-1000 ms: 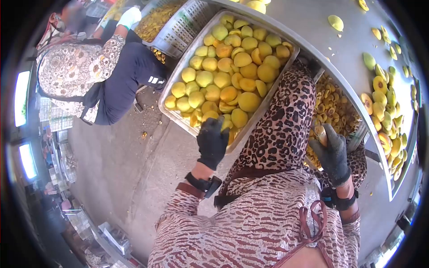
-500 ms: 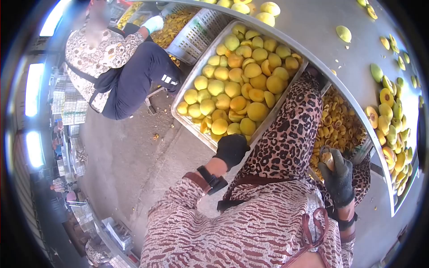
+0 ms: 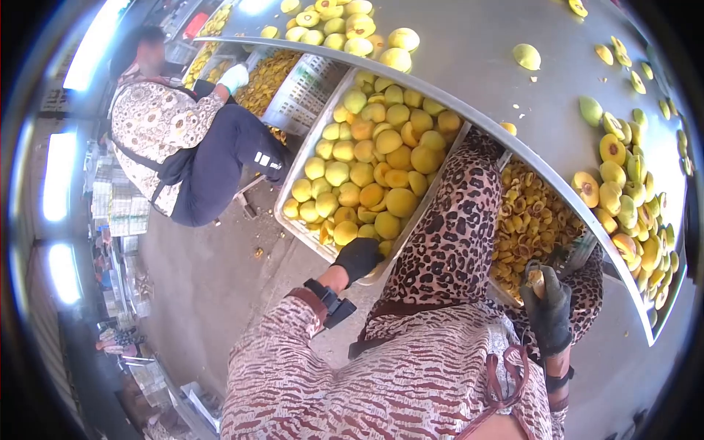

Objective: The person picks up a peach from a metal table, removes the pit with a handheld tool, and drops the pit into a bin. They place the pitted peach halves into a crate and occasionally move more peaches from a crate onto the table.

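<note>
My left hand (image 3: 359,259), in a black glove, is at the near edge of a white crate (image 3: 299,233) heaped with yellow peaches (image 3: 337,173), some of them halved. Its fingers are curled, and whatever they may hold is hidden. My right hand (image 3: 550,315), in a dark glove, grips a small tool (image 3: 537,282) with a light brown handle and what looks like a metal end. Beyond this hand, under the table edge, lies a heap of curved orange-brown fruit scraps (image 3: 535,209). My leopard-print trouser leg lies between crate and heap.
A metal table (image 3: 469,44) curves across the top and right, bearing piled peach halves (image 3: 631,191) and a lone peach (image 3: 526,56). At the upper left a person (image 3: 165,125) sits beside a white basket (image 3: 304,84). Stacked crates (image 3: 121,191) stand farther left.
The view has shifted, so the crate and table sit farther left. My left hand stays by the crate's near edge, and my right hand still grips the tool.
</note>
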Available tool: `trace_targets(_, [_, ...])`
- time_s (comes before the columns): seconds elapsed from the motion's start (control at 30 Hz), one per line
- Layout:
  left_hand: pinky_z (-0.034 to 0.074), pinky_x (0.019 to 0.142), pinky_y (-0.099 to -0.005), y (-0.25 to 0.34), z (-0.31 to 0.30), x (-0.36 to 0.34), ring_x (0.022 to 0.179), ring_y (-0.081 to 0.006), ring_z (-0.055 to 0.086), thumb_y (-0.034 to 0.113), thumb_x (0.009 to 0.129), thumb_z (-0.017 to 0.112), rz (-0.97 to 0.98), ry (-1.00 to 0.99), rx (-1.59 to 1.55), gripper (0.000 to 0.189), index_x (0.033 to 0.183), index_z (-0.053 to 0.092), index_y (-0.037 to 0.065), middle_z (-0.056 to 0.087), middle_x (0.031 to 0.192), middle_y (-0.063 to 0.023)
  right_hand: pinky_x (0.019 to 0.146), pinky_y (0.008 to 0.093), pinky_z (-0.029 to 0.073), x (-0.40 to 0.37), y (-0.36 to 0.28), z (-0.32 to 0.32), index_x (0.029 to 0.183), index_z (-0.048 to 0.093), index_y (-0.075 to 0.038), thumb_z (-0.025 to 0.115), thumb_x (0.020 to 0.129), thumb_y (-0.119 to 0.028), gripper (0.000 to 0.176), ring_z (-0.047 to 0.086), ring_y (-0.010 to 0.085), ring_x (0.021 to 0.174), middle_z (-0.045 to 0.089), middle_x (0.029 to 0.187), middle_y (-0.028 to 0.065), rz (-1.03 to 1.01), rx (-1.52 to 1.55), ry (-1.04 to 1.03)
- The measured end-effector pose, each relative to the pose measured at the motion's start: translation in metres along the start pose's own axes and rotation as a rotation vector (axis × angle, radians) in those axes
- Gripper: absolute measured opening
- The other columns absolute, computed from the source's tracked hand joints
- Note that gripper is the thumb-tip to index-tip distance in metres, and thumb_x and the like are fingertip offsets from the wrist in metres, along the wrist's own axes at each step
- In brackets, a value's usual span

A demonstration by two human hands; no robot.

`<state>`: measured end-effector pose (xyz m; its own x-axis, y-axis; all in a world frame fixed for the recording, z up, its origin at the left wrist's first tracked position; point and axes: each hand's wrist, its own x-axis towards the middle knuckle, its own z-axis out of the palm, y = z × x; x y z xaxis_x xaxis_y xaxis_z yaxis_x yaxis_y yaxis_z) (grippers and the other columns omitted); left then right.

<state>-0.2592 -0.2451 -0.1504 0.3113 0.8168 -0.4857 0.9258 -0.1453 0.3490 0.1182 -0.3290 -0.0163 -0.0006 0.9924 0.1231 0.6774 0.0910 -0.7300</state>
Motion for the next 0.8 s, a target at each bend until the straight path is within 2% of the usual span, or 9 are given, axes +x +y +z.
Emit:
trace_targets(0.13, [0.052,0.074,-0.0439,0.030,-0.008,0.006,0.085,-0.0360,0.066,0.030,0.083,0.063,-0.124,0.031,0.122,0.026,0.088,0.072,0.006,0.069,0.086,-0.0177,0.062,0.0380,0.050,0.012,-0.014,-0.001,0.103,0.059,-0.003,0.068,0.077,0.002,0.028,0.065,0.0382,0.075,0.065,0.083,0.0204,-0.023,0.012,-0.083])
trace_targets(0.33, [0.052,0.075,-0.0439,0.013,-0.013,0.020,0.084,-0.0377,0.066,0.030,0.080,0.066,-0.121,-0.048,0.058,0.027,0.088,0.073,0.005,0.069,0.087,-0.0183,0.061,0.0357,0.051,0.019,-0.024,0.007,0.101,0.060,-0.003,0.070,0.080,-0.001,0.024,0.067,0.0332,0.070,0.066,0.079,0.0165,-0.047,0.086,-0.086])
trace_targets(0.4, [0.052,0.074,-0.0440,0.000,0.001,0.022,0.083,-0.0378,0.066,0.028,0.080,0.065,0.007,0.043,0.036,0.025,0.083,0.073,0.004,0.068,0.084,-0.0192,0.060,0.0349,0.051,0.016,-0.024,0.009,0.100,0.060,-0.003,0.070,0.081,-0.002,0.022,0.068,0.0306,0.069,0.066,0.078,0.0154,-0.087,0.105,-0.085])
trace_targets(0.47, [0.052,0.073,-0.0445,0.003,0.010,0.025,0.081,-0.0375,0.066,0.026,0.080,0.063,-0.073,0.125,0.066,0.024,0.081,0.072,0.005,0.068,0.083,-0.0193,0.059,0.0332,0.051,0.015,-0.027,0.009,0.099,0.060,-0.003,0.071,0.081,-0.005,0.021,0.067,0.0260,0.065,0.067,0.076,0.0131,-0.048,0.154,-0.116])
trace_targets(0.57, [0.052,0.065,-0.0471,-0.040,0.060,0.054,0.072,-0.0367,0.066,0.023,0.080,0.058,-0.099,0.188,0.272,0.022,0.070,0.071,0.008,0.068,0.073,-0.0181,0.054,0.0436,0.049,0.009,-0.009,0.016,0.102,0.058,-0.007,0.069,0.082,-0.011,0.024,0.063,0.0353,0.059,0.063,0.069,0.0152,-0.161,0.001,-0.080])
trace_targets(0.6, [0.052,0.062,-0.0474,-0.037,0.053,0.053,0.069,-0.0358,0.066,0.024,0.079,0.061,-0.021,0.220,0.253,0.022,0.068,0.071,0.008,0.067,0.071,-0.0186,0.053,0.0451,0.048,0.008,-0.011,0.015,0.103,0.058,-0.008,0.069,0.082,-0.013,0.024,0.062,0.0361,0.058,0.062,0.068,0.0148,-0.206,0.010,0.019])
trace_targets(0.67, [0.052,0.065,-0.0455,0.015,0.011,0.030,0.072,-0.0350,0.067,0.029,0.079,0.064,-0.184,0.196,0.162,0.025,0.067,0.071,0.008,0.067,0.071,-0.0177,0.051,0.0442,0.047,0.012,-0.010,0.011,0.105,0.057,-0.008,0.069,0.083,-0.013,0.026,0.062,0.0369,0.058,0.062,0.069,0.0148,-0.219,0.091,-0.055])
trace_targets(0.73, [0.053,0.066,-0.0439,-0.027,0.026,0.028,0.073,-0.0337,0.067,0.030,0.082,0.063,0.067,0.270,0.216,0.028,0.070,0.071,0.007,0.067,0.071,-0.0171,0.050,0.0437,0.046,0.010,-0.017,0.010,0.099,0.057,-0.008,0.069,0.083,-0.014,0.021,0.062,0.0366,0.058,0.062,0.068,0.0142,-0.173,0.030,-0.020])
trace_targets(0.8, [0.052,0.065,-0.0440,-0.036,-0.017,0.038,0.073,-0.0343,0.067,0.029,0.085,0.061,0.311,0.093,0.507,0.029,0.070,0.070,0.005,0.067,0.072,-0.0174,0.049,0.0438,0.045,0.012,-0.019,0.002,0.095,0.056,-0.008,0.069,0.084,-0.015,0.018,0.061,0.0366,0.057,0.061,0.068,0.0140,-0.152,0.069,0.016])
